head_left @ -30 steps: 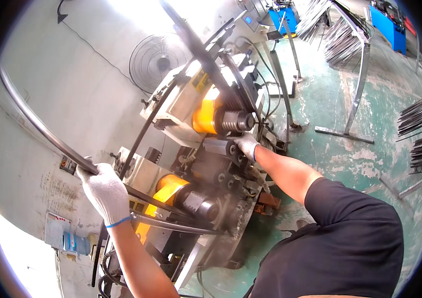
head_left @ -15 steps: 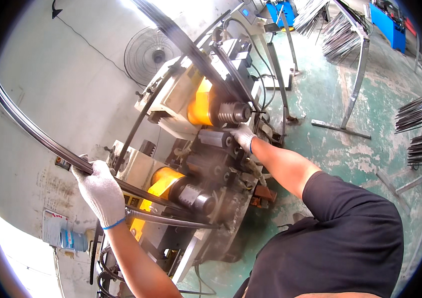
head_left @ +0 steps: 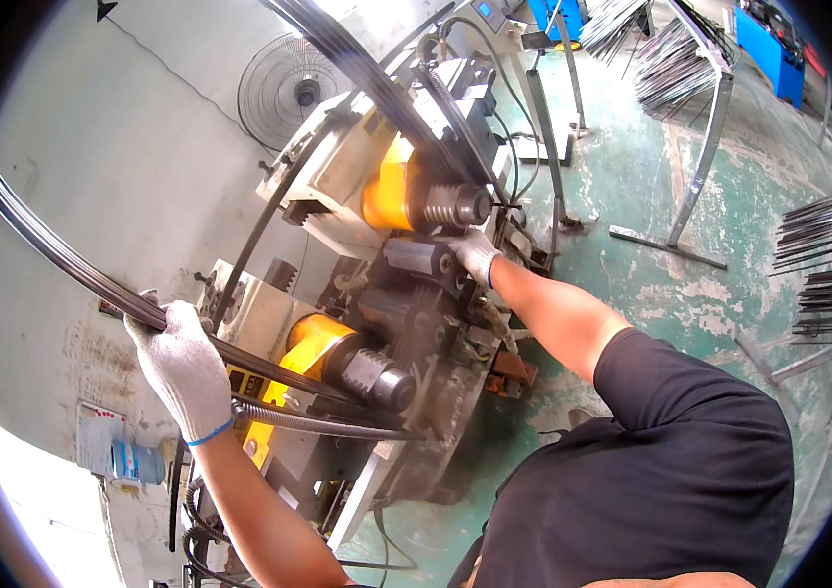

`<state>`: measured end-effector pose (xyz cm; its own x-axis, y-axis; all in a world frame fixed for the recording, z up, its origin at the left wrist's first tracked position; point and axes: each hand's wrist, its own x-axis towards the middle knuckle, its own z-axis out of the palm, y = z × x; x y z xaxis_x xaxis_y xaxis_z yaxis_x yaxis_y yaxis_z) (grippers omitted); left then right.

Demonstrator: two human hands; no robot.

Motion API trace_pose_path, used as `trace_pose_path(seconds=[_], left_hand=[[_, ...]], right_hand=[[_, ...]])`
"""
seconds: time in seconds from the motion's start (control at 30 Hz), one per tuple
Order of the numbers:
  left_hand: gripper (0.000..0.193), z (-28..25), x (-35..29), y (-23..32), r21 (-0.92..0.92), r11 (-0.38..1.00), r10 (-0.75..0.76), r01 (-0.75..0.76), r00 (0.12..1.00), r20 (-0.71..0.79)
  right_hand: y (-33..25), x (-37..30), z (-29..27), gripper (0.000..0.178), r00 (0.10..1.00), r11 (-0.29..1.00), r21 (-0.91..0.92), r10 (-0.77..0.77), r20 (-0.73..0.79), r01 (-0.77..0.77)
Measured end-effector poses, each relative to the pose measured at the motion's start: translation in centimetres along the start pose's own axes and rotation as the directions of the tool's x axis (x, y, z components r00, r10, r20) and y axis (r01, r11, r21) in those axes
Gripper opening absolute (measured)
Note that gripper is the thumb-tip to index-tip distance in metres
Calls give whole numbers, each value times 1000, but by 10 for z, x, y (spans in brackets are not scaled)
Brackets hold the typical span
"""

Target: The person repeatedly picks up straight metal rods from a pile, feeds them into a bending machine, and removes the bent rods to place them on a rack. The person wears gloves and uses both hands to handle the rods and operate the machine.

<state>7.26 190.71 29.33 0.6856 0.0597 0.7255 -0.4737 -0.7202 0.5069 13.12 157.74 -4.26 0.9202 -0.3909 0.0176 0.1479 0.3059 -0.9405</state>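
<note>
My left hand, in a white knitted glove with a blue cuff, is closed around a bundle of long dark metal rods. The rods bend in from the far left and run past the lower yellow clamp of a machine. My right hand, gloved the same way, reaches in beside a dark metal roller, just below the upper threaded shaft. Its fingers are mostly hidden there. Below the rods lies a ribbed flexible hose. A second threaded shaft sticks out by the lower clamp.
A second rod bundle slants down to the upper yellow clamp. A fan stands by the wall. Racks with thin rods and a metal stand are on the worn green floor at right.
The whole view has shifted slightly up and to the left. Both hands keep about the same places against the rods and the machine.
</note>
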Motion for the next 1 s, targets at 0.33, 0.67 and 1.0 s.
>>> trace_pose_path(seconds=[0.33, 0.67, 1.0], left_hand=[[37, -4, 1, 6, -83, 995, -52, 56, 998, 47], [16, -20, 27, 40, -401, 897, -162, 187, 982, 94], [24, -32, 2, 24, -306, 912, -227, 273, 958, 176]], right_hand=[[25, 25, -9, 39, 998, 986, -157, -63, 7, 63], [21, 25, -17, 38, 999, 988, -153, -34, -20, 31], [86, 50, -18, 30, 973, 990, -61, -139, -184, 130]])
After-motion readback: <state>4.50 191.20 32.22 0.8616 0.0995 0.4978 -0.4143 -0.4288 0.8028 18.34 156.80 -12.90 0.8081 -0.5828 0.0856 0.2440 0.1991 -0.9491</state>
